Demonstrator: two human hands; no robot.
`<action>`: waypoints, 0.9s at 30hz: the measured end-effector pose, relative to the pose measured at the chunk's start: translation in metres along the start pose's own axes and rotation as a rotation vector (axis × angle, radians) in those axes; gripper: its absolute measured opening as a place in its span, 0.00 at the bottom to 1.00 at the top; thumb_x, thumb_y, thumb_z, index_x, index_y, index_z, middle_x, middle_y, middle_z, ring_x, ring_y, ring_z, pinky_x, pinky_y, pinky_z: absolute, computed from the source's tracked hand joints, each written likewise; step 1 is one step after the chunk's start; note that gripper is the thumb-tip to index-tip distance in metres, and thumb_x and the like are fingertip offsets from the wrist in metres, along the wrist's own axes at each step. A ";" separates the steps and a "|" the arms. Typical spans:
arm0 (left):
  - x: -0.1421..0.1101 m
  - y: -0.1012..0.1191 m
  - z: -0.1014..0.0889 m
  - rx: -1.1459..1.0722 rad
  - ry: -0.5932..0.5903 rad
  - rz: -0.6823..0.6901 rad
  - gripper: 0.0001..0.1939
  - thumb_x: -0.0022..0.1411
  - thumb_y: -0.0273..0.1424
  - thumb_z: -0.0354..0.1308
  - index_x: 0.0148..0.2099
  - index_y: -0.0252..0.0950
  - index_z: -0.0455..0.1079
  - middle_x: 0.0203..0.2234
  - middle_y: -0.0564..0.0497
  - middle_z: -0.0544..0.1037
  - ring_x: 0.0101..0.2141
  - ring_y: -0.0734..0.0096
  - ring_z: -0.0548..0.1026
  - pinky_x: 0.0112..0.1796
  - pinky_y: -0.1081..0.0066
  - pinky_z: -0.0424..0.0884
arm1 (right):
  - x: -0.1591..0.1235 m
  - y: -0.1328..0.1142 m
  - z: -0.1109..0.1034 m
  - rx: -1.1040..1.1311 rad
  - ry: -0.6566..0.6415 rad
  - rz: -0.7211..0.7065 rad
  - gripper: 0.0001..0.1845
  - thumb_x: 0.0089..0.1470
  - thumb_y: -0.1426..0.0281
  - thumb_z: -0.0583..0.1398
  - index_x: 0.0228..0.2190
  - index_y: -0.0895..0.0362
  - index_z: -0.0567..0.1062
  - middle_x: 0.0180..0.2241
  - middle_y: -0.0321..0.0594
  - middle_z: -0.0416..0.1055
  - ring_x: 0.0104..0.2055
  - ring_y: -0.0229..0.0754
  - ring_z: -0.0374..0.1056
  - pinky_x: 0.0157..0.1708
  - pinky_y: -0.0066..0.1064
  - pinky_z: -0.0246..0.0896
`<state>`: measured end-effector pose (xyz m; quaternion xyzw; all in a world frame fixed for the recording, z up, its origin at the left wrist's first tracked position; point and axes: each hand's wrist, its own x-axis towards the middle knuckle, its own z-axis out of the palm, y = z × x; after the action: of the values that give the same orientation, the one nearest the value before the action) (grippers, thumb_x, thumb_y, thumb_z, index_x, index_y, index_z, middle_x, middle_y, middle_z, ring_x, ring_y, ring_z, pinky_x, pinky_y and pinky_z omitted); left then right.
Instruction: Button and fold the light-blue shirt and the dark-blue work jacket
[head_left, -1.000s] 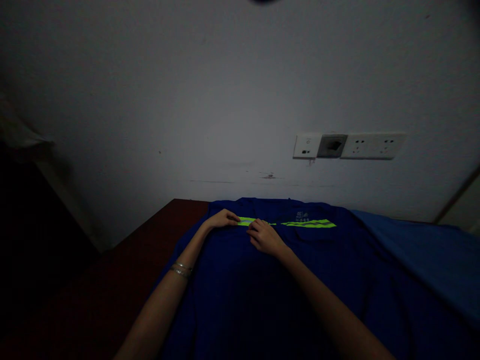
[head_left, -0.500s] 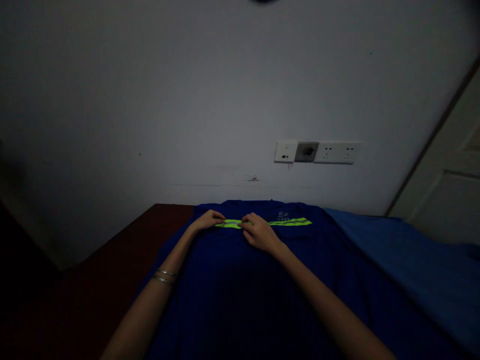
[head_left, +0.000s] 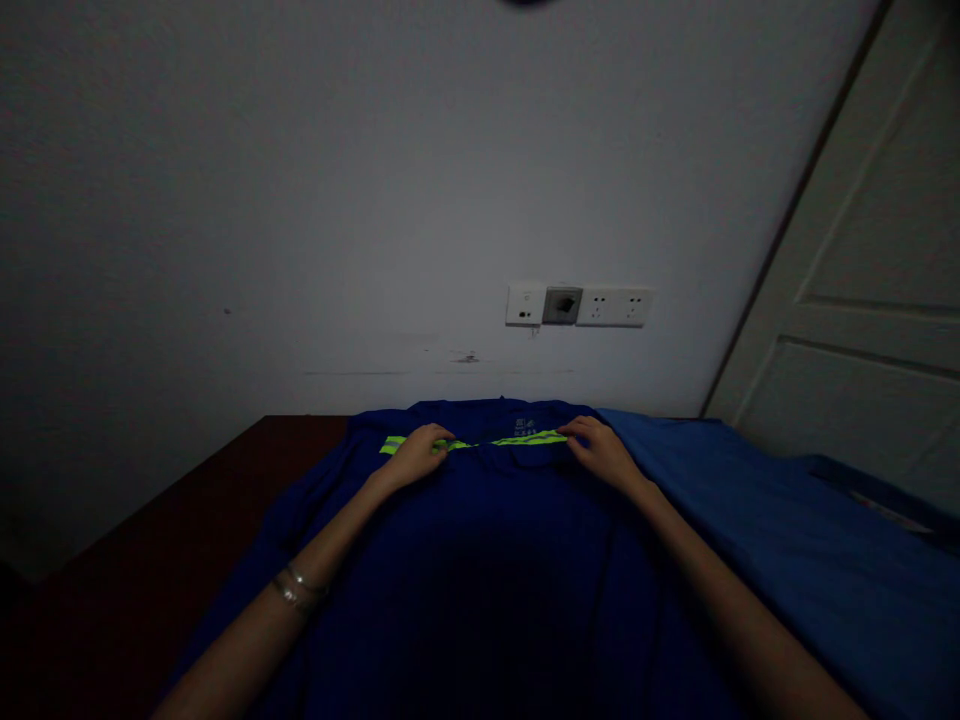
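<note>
One green stripe (head_left: 525, 439) on the shirt (head_left: 480, 510), spread over the surface (head_left: 281, 450), is aligned nine-to-three o'clock, met at three by the nearer right hand (head_left: 601, 452), the left hand (head_left: 417, 455) at nine; whether fingers are pinched cannot be told.

Shirt (head_left: 480, 510) was deep blue; its strip (head_left: 529, 439) was neon yellow-green with a grey stripe. Neighbouring cloth (head_left: 750, 510) was lighter blue, worktop (head_left: 247, 490) dark red-brown, wall (head_left: 375, 200) grey, socket panel (head_left: 613, 307) white.

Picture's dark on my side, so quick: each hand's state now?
Left hand: fingers curled at the left yellow-green strip; grip unclear.
Right hand: fingertips at the right strip's outer end; grip unclear.
</note>
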<state>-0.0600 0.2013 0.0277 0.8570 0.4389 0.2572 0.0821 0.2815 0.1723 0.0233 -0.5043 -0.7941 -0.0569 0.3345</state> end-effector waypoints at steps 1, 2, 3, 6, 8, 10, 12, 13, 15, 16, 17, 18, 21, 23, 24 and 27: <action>0.000 0.015 0.003 0.028 -0.020 0.075 0.16 0.55 0.25 0.51 0.46 0.33 0.71 0.44 0.45 0.74 0.46 0.64 0.70 0.49 0.66 0.63 | -0.001 0.005 -0.002 -0.001 -0.012 0.013 0.14 0.53 0.72 0.52 0.37 0.57 0.76 0.37 0.41 0.72 0.41 0.42 0.65 0.44 0.34 0.60; 0.002 0.030 0.007 0.045 -0.035 0.137 0.16 0.56 0.25 0.51 0.47 0.34 0.71 0.45 0.45 0.73 0.47 0.64 0.69 0.50 0.66 0.62 | -0.001 0.008 -0.004 0.000 -0.020 0.024 0.14 0.53 0.72 0.52 0.37 0.58 0.76 0.37 0.42 0.72 0.41 0.42 0.65 0.44 0.34 0.60; 0.005 0.044 0.011 0.057 -0.066 0.189 0.16 0.57 0.27 0.51 0.47 0.34 0.70 0.46 0.45 0.73 0.48 0.63 0.69 0.50 0.66 0.62 | -0.001 0.011 -0.005 0.002 -0.023 0.033 0.15 0.53 0.72 0.52 0.38 0.58 0.76 0.37 0.42 0.73 0.41 0.42 0.66 0.45 0.34 0.60; 0.025 0.076 0.029 0.088 -0.157 0.286 0.16 0.59 0.30 0.51 0.49 0.36 0.69 0.48 0.45 0.71 0.49 0.63 0.68 0.50 0.66 0.62 | 0.001 0.014 -0.010 0.005 -0.029 0.051 0.15 0.52 0.73 0.52 0.38 0.59 0.76 0.37 0.42 0.73 0.41 0.42 0.66 0.45 0.34 0.59; 0.043 0.085 0.046 0.096 -0.183 0.303 0.16 0.59 0.31 0.51 0.50 0.35 0.68 0.49 0.45 0.71 0.49 0.63 0.68 0.50 0.66 0.62 | 0.002 0.015 -0.013 0.006 -0.037 0.058 0.15 0.52 0.73 0.52 0.37 0.59 0.76 0.37 0.42 0.73 0.41 0.42 0.66 0.45 0.33 0.59; 0.061 0.088 0.065 0.092 -0.185 0.291 0.16 0.60 0.32 0.52 0.50 0.34 0.67 0.48 0.44 0.71 0.49 0.63 0.68 0.50 0.67 0.61 | 0.003 0.016 -0.015 0.012 -0.035 0.070 0.15 0.52 0.72 0.53 0.37 0.58 0.76 0.37 0.42 0.73 0.42 0.41 0.66 0.46 0.32 0.59; 0.075 0.089 0.085 0.094 -0.190 0.276 0.17 0.59 0.34 0.53 0.50 0.33 0.66 0.48 0.44 0.72 0.49 0.63 0.68 0.50 0.68 0.62 | 0.004 0.016 -0.017 0.018 -0.036 0.086 0.15 0.52 0.72 0.53 0.38 0.58 0.76 0.38 0.42 0.74 0.42 0.41 0.67 0.46 0.32 0.59; 0.080 0.090 0.093 0.106 -0.196 0.273 0.18 0.59 0.34 0.54 0.50 0.33 0.66 0.48 0.44 0.72 0.48 0.62 0.69 0.49 0.67 0.62 | 0.004 0.017 -0.017 0.019 -0.038 0.095 0.15 0.52 0.72 0.52 0.38 0.58 0.76 0.38 0.42 0.74 0.42 0.41 0.67 0.46 0.31 0.58; 0.086 0.091 0.108 0.154 -0.211 0.277 0.16 0.58 0.33 0.55 0.48 0.33 0.68 0.46 0.43 0.73 0.47 0.61 0.69 0.48 0.66 0.63 | 0.003 0.018 -0.017 0.018 -0.050 0.112 0.15 0.52 0.73 0.52 0.38 0.58 0.76 0.39 0.42 0.74 0.43 0.41 0.67 0.46 0.31 0.58; 0.088 0.092 0.113 0.181 -0.217 0.279 0.14 0.57 0.32 0.55 0.46 0.33 0.69 0.45 0.43 0.73 0.47 0.60 0.70 0.48 0.66 0.63 | 0.003 0.019 -0.016 0.015 -0.058 0.120 0.16 0.51 0.73 0.52 0.38 0.58 0.77 0.39 0.42 0.74 0.43 0.41 0.68 0.46 0.30 0.58; 0.088 0.093 0.118 0.203 -0.220 0.278 0.13 0.57 0.31 0.55 0.44 0.33 0.70 0.43 0.43 0.74 0.46 0.59 0.70 0.47 0.66 0.64 | 0.003 0.020 -0.016 0.013 -0.067 0.128 0.16 0.51 0.73 0.52 0.38 0.57 0.77 0.39 0.42 0.74 0.42 0.41 0.68 0.46 0.30 0.59; 0.089 0.093 0.121 0.214 -0.219 0.273 0.11 0.57 0.30 0.54 0.43 0.33 0.70 0.42 0.42 0.75 0.45 0.59 0.71 0.46 0.65 0.64 | 0.003 0.022 -0.016 0.009 -0.076 0.137 0.16 0.51 0.73 0.52 0.38 0.57 0.77 0.39 0.41 0.74 0.42 0.40 0.68 0.46 0.29 0.59; 0.091 0.092 0.126 0.175 -0.217 0.246 0.11 0.59 0.28 0.51 0.40 0.33 0.72 0.39 0.42 0.76 0.43 0.61 0.72 0.45 0.68 0.64 | 0.002 0.025 -0.015 -0.001 -0.092 0.161 0.16 0.51 0.72 0.52 0.39 0.57 0.77 0.40 0.41 0.74 0.42 0.40 0.68 0.46 0.28 0.59; 0.095 0.090 0.125 0.096 -0.227 0.225 0.12 0.59 0.28 0.49 0.40 0.33 0.73 0.38 0.44 0.77 0.40 0.63 0.73 0.43 0.70 0.64 | 0.002 0.027 -0.016 -0.008 -0.096 0.174 0.17 0.51 0.72 0.52 0.39 0.57 0.77 0.40 0.41 0.74 0.43 0.40 0.68 0.46 0.28 0.58; 0.098 0.088 0.124 0.049 -0.232 0.218 0.13 0.59 0.28 0.49 0.40 0.33 0.73 0.37 0.46 0.77 0.39 0.65 0.73 0.41 0.71 0.65 | 0.002 0.028 -0.016 -0.012 -0.099 0.179 0.17 0.51 0.72 0.52 0.39 0.57 0.77 0.40 0.41 0.74 0.43 0.40 0.68 0.46 0.28 0.58; 0.106 0.082 0.120 -0.058 -0.227 0.168 0.14 0.57 0.28 0.48 0.36 0.33 0.75 0.31 0.48 0.78 0.32 0.68 0.74 0.37 0.74 0.65 | 0.001 0.028 -0.016 -0.027 -0.122 0.196 0.17 0.51 0.72 0.52 0.39 0.58 0.76 0.40 0.41 0.74 0.43 0.40 0.68 0.46 0.27 0.58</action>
<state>0.1108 0.2468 -0.0054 0.9116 0.3457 0.1774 0.1342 0.3121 0.1797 0.0299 -0.5864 -0.7591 -0.0036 0.2826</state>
